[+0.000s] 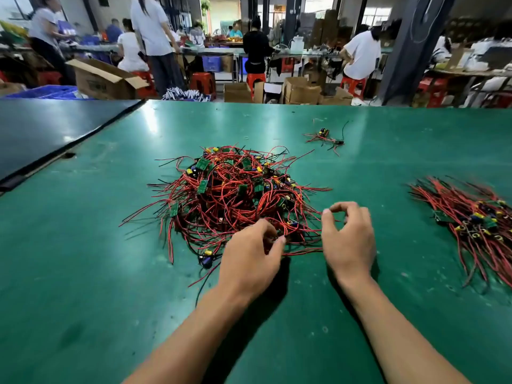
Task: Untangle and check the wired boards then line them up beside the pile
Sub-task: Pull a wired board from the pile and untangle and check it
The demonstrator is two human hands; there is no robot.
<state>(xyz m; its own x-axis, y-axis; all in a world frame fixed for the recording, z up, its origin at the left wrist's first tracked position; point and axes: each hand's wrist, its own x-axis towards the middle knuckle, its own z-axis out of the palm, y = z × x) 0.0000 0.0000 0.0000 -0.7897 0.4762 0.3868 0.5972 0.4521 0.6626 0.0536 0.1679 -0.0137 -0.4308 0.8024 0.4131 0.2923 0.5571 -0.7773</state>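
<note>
Both bare forearms reach forward from the bottom edge over the green matte tabletop, ending in the hands at the near rim of the pile. Left hand is curled palm-down with thumb and fingers drawn together on thin red wires at the pile's near edge, pinching them; exactly which board those wires belong to is hidden under the fingers. Right hand sits just beside it, fingers bent and index tip curled toward the thumb in a loose ring; a red wire runs from the left hand toward its thumb side, but whether it actually grips anything I cannot tell. Just beyond both hands lies the tangled heap of small green circuit boards with red and black wires, loose ends splaying outward across the tabletop. Well to the right, near the frame edge, a tidier row of wired boards laid side by side has its wires running roughly parallel. Farther back and to the right, a small separate cluster of one or two wired boards lies apart. At far left a dark blue panel adjoins the tabletop. Behind, workers sit on red stools at benches among cardboard boxes.
</note>
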